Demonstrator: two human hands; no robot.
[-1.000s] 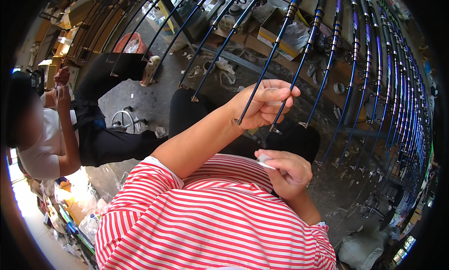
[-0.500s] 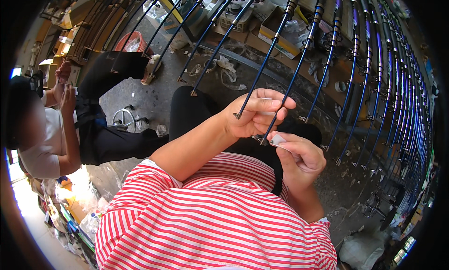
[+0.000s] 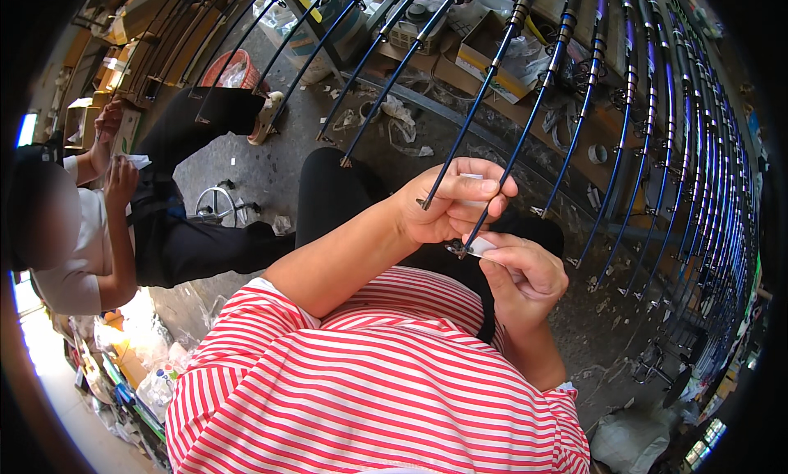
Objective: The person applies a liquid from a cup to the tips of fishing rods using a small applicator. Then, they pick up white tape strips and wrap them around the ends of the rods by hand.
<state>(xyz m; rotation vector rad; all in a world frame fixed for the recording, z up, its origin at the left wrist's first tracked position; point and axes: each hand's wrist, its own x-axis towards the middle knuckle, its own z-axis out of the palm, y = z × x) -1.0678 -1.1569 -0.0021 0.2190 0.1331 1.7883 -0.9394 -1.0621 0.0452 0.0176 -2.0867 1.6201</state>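
Observation:
Several dark blue fishing rods hang down before me, with small metal guides at their tips. My left hand [image 3: 455, 199] is closed around the lower end of one fishing rod [image 3: 514, 158], and a white slip [image 3: 469, 201] shows between its fingers. Just below, my right hand [image 3: 528, 275] pinches a small white piece [image 3: 481, 247], paper or cloth, against the rod's tip. A second rod [image 3: 462, 133] passes over my left wrist, its tip hanging free.
Further rods [image 3: 665, 146] hang in a dense row on the right. At left sits a co-worker [image 3: 74, 228] holding a white piece. A pink basket [image 3: 230, 70], a wheeled stool base [image 3: 222, 205] and an open carton [image 3: 497, 59] stand on the littered floor.
My right hand has shifted slightly left, bringing the white piece onto the rod's tip. My left hand keeps its place. The co-worker's white piece has come into sight.

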